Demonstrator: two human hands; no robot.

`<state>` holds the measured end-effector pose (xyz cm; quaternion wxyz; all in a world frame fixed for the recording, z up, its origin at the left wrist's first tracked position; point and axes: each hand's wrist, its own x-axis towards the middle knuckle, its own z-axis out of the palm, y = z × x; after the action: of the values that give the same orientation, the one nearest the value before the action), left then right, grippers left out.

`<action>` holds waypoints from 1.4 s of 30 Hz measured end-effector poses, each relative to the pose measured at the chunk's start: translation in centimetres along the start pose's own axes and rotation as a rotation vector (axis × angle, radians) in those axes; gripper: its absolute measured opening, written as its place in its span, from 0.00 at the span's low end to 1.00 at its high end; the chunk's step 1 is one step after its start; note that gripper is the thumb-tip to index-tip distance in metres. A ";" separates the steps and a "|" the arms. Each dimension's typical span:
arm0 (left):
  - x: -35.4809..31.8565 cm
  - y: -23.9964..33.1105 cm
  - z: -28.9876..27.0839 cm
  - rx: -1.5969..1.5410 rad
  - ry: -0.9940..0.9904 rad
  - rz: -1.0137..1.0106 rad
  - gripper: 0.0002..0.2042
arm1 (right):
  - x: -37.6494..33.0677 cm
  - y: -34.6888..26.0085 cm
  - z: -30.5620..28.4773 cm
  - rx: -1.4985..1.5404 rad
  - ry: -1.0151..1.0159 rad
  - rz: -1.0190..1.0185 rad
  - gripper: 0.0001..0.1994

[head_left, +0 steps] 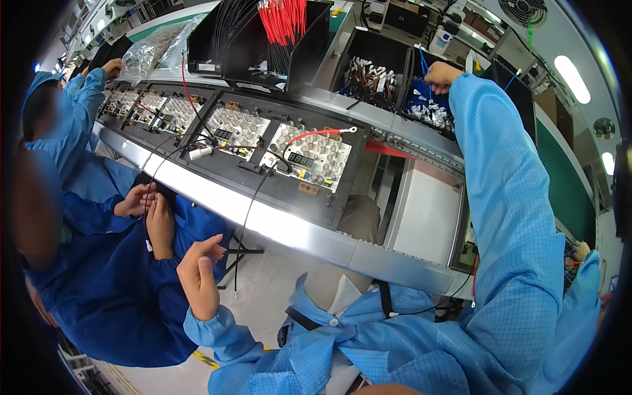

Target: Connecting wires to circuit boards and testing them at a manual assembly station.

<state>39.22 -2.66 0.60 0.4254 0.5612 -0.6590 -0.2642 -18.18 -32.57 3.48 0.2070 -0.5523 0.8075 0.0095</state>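
My right arm stretches out to a black bin at the back right. There my right hand has its fingers drawn together just over blue wires with white connectors; whether a wire is caught between the fingertips I cannot make out. My left hand hangs in front of the bench edge, palm partly up, thumb and fingers apart, holding nothing. Ahead, a white circuit board with a digit display sits in a black tray. A red wire with a ring terminal and black wires lie across it.
More boards line the bench leftward. Bins hold red wires, black wires and brown wires with white connectors. A co-worker in dark blue sits close at left, hands on a wire. Another person's hand shows at far right.
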 end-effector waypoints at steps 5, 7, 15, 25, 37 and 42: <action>0.6 -0.4 0.3 -0.012 -0.007 0.021 0.25 | -0.3 0.5 -1.8 0.030 -0.034 0.029 0.07; 0.6 -0.6 0.3 0.007 -0.025 0.027 0.28 | -0.5 0.7 -2.1 0.057 -0.014 0.014 0.07; 1.0 -0.6 0.4 -0.008 0.018 0.039 0.25 | 0.0 0.8 -2.3 0.259 0.103 -0.059 0.09; 0.3 -0.1 1.9 -0.060 0.014 -0.016 0.19 | 1.9 1.1 -2.4 0.977 0.221 -0.167 0.11; 3.9 1.8 8.6 -0.050 -0.046 0.110 0.12 | 6.2 3.9 -8.8 0.981 0.796 -0.734 0.15; 6.2 4.3 10.8 -0.072 -0.008 0.310 0.12 | -2.1 -1.0 -9.3 1.181 0.639 -0.806 0.13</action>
<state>27.72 -9.02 0.43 0.4781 0.4361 -0.7297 -0.2209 -19.66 -33.37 12.86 0.2117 -0.5771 0.4366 -0.6569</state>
